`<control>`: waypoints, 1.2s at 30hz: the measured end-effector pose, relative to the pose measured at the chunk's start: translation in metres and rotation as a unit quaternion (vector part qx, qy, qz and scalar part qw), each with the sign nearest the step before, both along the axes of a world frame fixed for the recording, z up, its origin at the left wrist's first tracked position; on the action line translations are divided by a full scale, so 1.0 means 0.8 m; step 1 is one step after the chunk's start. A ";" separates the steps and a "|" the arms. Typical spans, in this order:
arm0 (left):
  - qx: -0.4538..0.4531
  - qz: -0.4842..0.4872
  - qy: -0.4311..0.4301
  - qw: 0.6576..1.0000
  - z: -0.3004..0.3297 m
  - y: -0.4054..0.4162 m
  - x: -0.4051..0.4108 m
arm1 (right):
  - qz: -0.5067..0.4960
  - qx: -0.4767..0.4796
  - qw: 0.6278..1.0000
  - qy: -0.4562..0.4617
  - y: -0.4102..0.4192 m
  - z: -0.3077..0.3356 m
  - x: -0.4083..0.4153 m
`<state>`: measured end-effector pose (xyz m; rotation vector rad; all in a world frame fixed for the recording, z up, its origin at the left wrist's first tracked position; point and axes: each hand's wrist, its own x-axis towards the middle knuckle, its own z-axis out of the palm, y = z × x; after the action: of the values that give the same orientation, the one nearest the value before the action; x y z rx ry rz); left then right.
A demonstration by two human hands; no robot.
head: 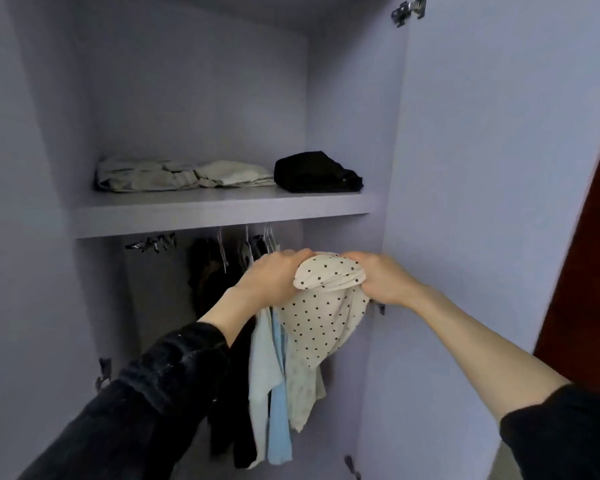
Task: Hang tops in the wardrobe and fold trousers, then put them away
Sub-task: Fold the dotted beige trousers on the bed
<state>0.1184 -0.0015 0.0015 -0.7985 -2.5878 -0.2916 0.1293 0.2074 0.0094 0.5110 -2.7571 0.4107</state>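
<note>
Between the fingers of both hands, at the front of the wardrobe, is the polka-dot top point(321, 306). The left hand point(274, 277) lies over its left shoulder and the right hand point(383, 280) grips its right shoulder, the fingers of each curled around the cream cloth. I judge that they hold it like this to settle the shoulders on a hanger and bring it to the rail, but the hanger itself is hidden under the cloth. The body of the top hangs down freely below the fingers.

Just left of the fingers and a little behind them, other tops already hang: a light blue garment point(274, 393) touching the dotted one, then dark garments point(215, 282) further left. Their metal hangers point(246, 249) rise behind the left fingers toward the rail, which I cannot see under the shelf.

Above the fingers and further back, the shelf point(215, 216) carries the folded things. The beige trousers point(174, 174) lie on its left and middle part, and the black folded garment point(314, 173) lies just beside them on the right, close to the inner wall. So the shelf seems to be kept for trousers and the lower space for tops.

To the right of the fingers stands the open wardrobe door point(499, 168).
</note>
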 end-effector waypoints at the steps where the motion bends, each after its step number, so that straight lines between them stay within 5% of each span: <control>1: 0.001 0.010 -0.002 1.000 0.020 -0.002 -0.022 | 0.012 0.008 1.000 0.000 -0.001 0.020 -0.026; 14: 0.024 0.133 0.086 0.987 0.242 -0.102 -0.264 | 0.113 0.062 0.985 0.117 -0.113 0.249 -0.328; 23: 0.035 0.203 0.332 0.920 0.301 -0.141 -0.438 | 0.077 -0.031 0.944 0.319 -0.172 0.309 -0.505; 25: 0.021 0.189 0.259 0.947 0.269 -0.148 -0.459 | 0.114 -0.008 0.955 0.273 -0.171 0.276 -0.526; 27: -0.009 0.183 0.046 0.982 0.227 -0.156 -0.468 | 0.158 0.086 0.975 0.129 -0.169 0.229 -0.540; 30: -0.081 0.217 -0.240 0.943 0.185 -0.163 -0.468 | 0.182 0.182 0.964 -0.065 -0.164 0.179 -0.552; 33: -0.042 0.222 -0.317 0.921 0.193 -0.164 -0.461 | 0.216 0.153 0.955 -0.133 -0.151 0.190 -0.550; 36: 0.009 0.207 -0.246 0.947 0.178 -0.150 -0.462 | 0.239 0.094 0.955 -0.148 -0.149 0.191 -0.546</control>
<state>-0.2513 -0.1218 0.1439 -0.1641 -3.1235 -0.4277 -0.3077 0.0881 0.1624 1.2744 -2.9539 0.3546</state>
